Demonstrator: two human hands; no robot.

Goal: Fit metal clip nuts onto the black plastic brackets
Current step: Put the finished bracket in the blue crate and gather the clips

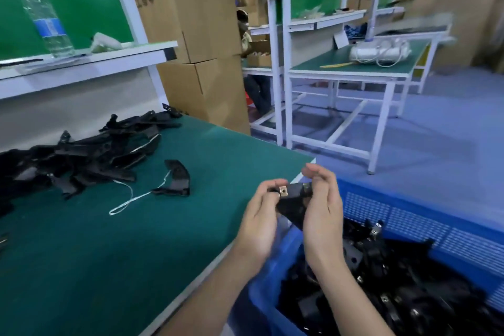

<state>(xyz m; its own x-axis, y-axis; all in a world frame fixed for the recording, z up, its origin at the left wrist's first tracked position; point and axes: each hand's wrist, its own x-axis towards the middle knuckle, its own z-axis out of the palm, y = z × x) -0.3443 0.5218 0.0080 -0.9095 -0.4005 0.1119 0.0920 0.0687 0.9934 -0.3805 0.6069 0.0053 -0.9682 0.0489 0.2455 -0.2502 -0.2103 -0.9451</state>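
Workshop floor seen from my head camera, looking down: stacked brown cardboard boxes and white-framed benches stand behind. A dark green bench mat fills the left. It carries a heap of loose black plastic brackets and, nearer me, one curved black bracket tied to a white string. Against the mat's right edge stands a blue slatted plastic crate, full of black brackets, several showing metal clips.

My hands meet above the mat's corner and the crate. My left hand pinches the upper left end of a black plastic bracket. My right hand curls round its right side, so both grasp the same piece. Its long axis slopes from my fingertips down and back toward me, between my palms.

A small brass-coloured metal clip nut sits at the bracket's upper edge, just beside my left thumb tip. A second metal glint shows near my right fingers. I judge my left hand, the nearer one, should press the clip nut home along that edge. Whether it is fully seated I cannot tell.
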